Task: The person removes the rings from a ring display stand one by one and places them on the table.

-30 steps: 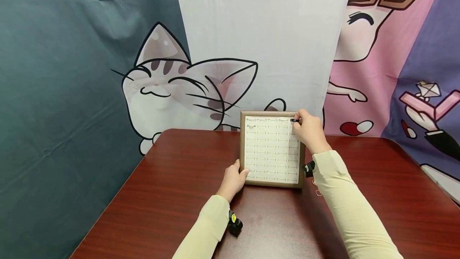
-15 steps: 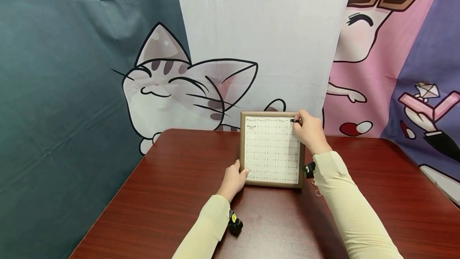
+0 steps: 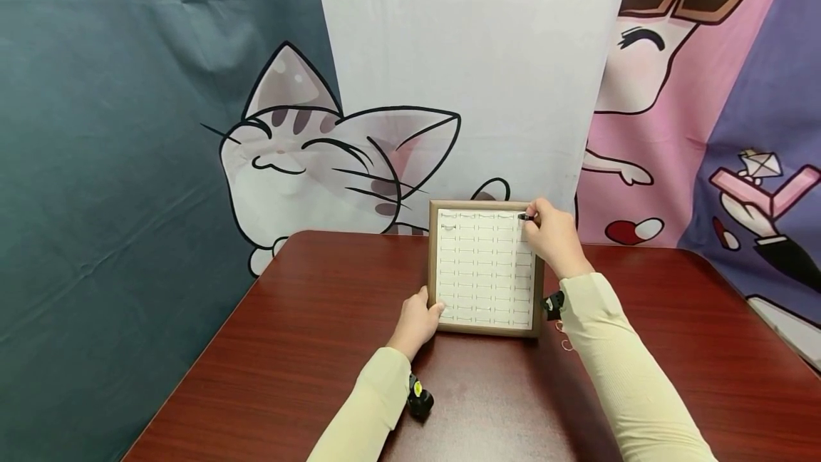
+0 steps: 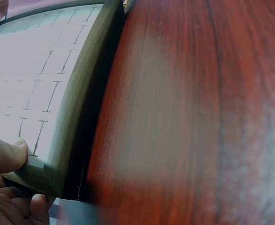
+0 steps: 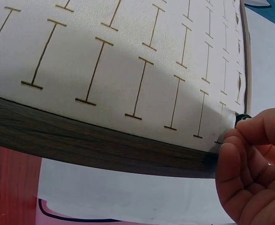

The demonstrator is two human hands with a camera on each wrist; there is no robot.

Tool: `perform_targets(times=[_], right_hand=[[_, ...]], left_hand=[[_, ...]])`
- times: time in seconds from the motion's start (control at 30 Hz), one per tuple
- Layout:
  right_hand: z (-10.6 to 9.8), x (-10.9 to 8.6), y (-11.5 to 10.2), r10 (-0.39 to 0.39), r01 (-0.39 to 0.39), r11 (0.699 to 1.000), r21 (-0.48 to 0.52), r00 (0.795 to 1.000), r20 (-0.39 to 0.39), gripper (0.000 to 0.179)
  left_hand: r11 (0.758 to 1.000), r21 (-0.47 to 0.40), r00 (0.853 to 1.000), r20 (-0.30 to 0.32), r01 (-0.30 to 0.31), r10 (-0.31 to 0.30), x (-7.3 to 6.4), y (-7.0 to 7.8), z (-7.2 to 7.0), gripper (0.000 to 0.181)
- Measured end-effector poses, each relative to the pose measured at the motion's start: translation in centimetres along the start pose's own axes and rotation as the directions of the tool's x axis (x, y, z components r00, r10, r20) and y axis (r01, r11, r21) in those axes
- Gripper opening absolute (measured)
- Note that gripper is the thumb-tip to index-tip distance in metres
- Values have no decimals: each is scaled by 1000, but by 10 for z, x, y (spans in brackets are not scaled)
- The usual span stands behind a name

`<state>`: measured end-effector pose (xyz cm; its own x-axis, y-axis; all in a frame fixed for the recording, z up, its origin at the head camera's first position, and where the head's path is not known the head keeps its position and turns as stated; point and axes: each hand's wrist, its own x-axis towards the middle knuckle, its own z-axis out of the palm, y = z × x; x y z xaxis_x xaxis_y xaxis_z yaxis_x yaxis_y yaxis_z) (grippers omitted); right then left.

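Observation:
A wooden-framed jewelry display board (image 3: pixel 484 269) leans upright on the table, its white face cut with rows of I-shaped slots. At its lower left corner my left hand (image 3: pixel 415 319) grips the frame, thumb on the white face and fingers behind, as the left wrist view shows. My right hand (image 3: pixel 553 234) is at the upper right corner. Between its thumb and fingertips it pinches a small dark piece (image 3: pixel 526 217) right at the end slot of the top row. Most of that piece is hidden by the fingers (image 5: pixel 256 129) in the right wrist view.
A small silvery piece (image 3: pixel 448 227) sits in a slot near the board's upper left. Thin pinkish loops (image 3: pixel 567 345) lie on the reddish-brown table (image 3: pixel 308 348), right of the board. Behind the table hangs a cartoon-printed cloth (image 3: pixel 500 70).

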<state>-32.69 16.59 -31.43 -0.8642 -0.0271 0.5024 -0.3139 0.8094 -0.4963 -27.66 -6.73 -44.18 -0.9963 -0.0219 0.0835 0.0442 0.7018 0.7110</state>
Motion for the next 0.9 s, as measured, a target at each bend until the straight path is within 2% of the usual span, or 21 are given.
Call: perform_targets(times=[0.2,0.4,0.67,0.9], right_hand=[[-4,-4,-3,-9,9,1000,7,1000,-19,7],[-18,-5,-14,-51,52,998,20,997,-62,5],[-29,-15,-17,-32,32,999,-8,999,-2,3],[-27,-42,-4,-24,25,1000,-17,998,63,5]], left_hand=[[1000,-2,1000,2,-2,2,-1,1,1,58],[1000,-19,1000,9,-3,4,-1,0,1,58],[1000,-8,1000,9,-15,15,0,0,-1,58],[1000,-11,1000,25,-3,3,-2,0,-1,58]])
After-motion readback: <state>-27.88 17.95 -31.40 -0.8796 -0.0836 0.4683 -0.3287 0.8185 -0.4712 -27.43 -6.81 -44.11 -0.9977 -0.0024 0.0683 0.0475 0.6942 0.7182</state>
